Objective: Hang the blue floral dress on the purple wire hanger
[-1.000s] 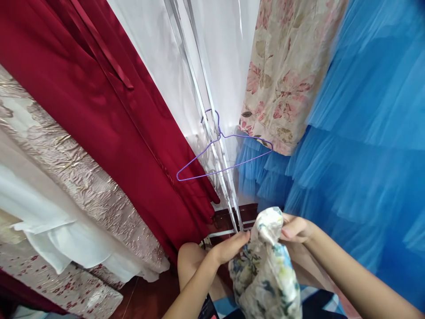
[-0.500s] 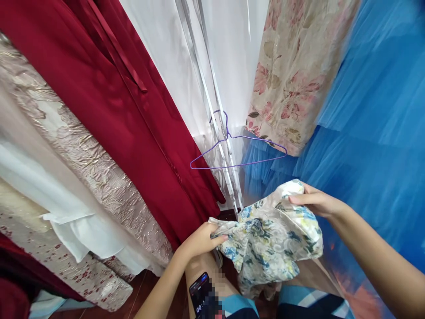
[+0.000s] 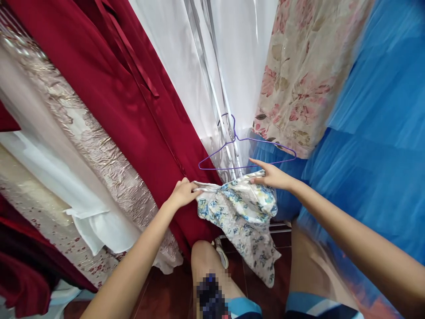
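Observation:
A white garment [image 3: 239, 212] with blue and yellow flowers hangs between my hands; its exact kind is unclear. My left hand [image 3: 183, 193] pinches its upper left edge between thumb and fingers. At its upper right corner, my right hand [image 3: 270, 176] holds the edge with the thumb in front; the index finger stretches out and the other fingers are partly hidden. The lower part of the cloth hangs loose in a point over the floor. Just above the garment, a purple wire hanger [image 3: 247, 166] hangs against white ribbons [image 3: 219, 97], with nothing on it.
Long clothes hang all round: a dark red dress [image 3: 133, 110], a white cloth [image 3: 172, 48], a pink-flowered dress [image 3: 299, 84], blue tulle [image 3: 375, 133] and pale brocade [image 3: 99, 150]. Below are my bare knees [image 3: 204, 257] and a dark red tiled floor [image 3: 159, 292].
Both hands have moved up, toward the hanger, with the garment. The bunched cloth has opened out and its lower part now hangs down. My right index finger has stretched out.

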Tool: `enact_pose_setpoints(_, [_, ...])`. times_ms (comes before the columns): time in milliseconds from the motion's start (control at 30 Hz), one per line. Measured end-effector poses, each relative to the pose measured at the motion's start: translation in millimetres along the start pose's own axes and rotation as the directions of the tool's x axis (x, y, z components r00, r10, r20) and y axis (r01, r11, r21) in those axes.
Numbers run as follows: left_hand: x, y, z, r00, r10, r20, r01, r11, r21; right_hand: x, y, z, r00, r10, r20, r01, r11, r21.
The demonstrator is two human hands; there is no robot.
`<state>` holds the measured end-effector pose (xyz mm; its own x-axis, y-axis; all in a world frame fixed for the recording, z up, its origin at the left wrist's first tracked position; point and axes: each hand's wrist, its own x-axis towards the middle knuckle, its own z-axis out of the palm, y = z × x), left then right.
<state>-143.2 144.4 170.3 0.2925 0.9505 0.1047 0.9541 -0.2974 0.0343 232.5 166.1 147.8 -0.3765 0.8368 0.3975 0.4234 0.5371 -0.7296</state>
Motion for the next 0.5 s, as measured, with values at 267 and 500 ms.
enact_pose_setpoints(267, [48, -19, -22, 1.0, -0.008, 0.002, 0.008, 0.994, -0.107, 5, 0, 16, 0.997, 0.046, 0.065, -0.042, 0.997, -0.058])
enact_pose_setpoints(500, [34, -11, -52, 0.983, 0.183, -0.009, -0.182, 0.974, -0.132, -4, -9, 15, 0.998, 0.019, 0.057, -0.017, 1.0, -0.025])
